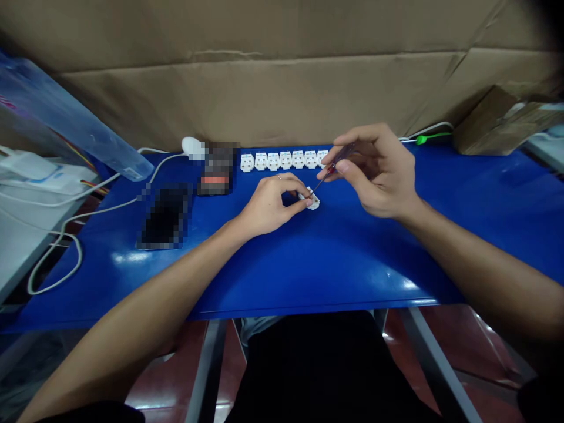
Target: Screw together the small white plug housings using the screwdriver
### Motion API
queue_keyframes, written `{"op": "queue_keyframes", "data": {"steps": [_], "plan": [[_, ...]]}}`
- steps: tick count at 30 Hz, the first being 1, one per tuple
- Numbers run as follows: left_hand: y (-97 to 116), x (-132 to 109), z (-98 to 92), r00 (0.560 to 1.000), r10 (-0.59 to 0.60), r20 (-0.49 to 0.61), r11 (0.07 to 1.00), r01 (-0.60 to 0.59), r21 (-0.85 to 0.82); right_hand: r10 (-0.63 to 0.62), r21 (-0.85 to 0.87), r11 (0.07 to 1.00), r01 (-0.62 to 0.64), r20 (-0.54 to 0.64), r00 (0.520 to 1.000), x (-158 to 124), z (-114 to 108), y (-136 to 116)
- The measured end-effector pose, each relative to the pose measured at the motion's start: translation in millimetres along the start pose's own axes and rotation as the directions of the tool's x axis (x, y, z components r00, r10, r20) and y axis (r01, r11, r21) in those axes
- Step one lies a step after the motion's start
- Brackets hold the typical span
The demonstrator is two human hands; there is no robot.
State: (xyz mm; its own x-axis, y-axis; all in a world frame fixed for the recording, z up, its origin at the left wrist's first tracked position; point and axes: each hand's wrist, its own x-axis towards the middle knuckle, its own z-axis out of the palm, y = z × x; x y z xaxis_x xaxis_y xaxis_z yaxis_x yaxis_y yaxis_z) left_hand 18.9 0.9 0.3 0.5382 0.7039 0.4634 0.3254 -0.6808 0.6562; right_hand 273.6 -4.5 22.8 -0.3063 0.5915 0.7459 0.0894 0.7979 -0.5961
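Note:
My left hand, with a ring on one finger, pinches a small white plastic socket piece against the blue table. In my right hand is a thin screwdriver with a dark, partly see-through handle, held slanting between thumb and fingers. Its tip comes down at the white piece, close to my left fingertips; whether it sits in a screw is too small to tell. Just beyond my hands, several similar white socket pieces stand in a row, the rightmost partly covered by my right fingers.
A blurred phone-like dark object and another dark object lie left on the blue table. White cables trail at the left edge. A cardboard box and a green-tipped item are at the back right. Cardboard stands behind.

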Motion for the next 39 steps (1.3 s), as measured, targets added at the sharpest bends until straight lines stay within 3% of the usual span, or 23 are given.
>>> {"op": "queue_keyframes", "data": {"steps": [6,12,18,23,31,39], "plan": [[1.9,-1.2,0.8,0.998,0.054,0.009,0.993,-0.055,0.100,-0.045,-0.056,0.997,0.052,0.121,0.992,-3.7,-2.0,-3.2],[9.0,-2.5,2.4,0.998,0.059,-0.028,0.975,-0.052,0.218,-0.054,-0.125,0.990,0.059,0.042,0.998,-5.0,3.9,-10.1],[8.2,-1.8,1.7,1.000,0.015,-0.009,0.989,-0.013,0.144,-0.042,-0.143,0.988,0.049,0.056,0.998,-6.9,4.3,-10.7],[1.9,-0.5,-5.4,0.999,-0.007,0.044,0.994,0.002,0.110,0.036,-0.181,0.983,-0.031,0.023,0.999,-8.4,4.7,-7.2],[-5.2,0.4,-9.1,0.989,-0.036,0.140,0.995,0.022,0.102,0.014,-0.161,0.987,-0.008,0.036,0.999,-8.8,7.3,-4.5],[-7.6,0.1,-5.8,0.990,-0.029,0.139,0.997,0.018,0.081,0.036,-0.173,0.985,-0.028,0.040,0.999,-9.5,7.9,-5.8]]}}
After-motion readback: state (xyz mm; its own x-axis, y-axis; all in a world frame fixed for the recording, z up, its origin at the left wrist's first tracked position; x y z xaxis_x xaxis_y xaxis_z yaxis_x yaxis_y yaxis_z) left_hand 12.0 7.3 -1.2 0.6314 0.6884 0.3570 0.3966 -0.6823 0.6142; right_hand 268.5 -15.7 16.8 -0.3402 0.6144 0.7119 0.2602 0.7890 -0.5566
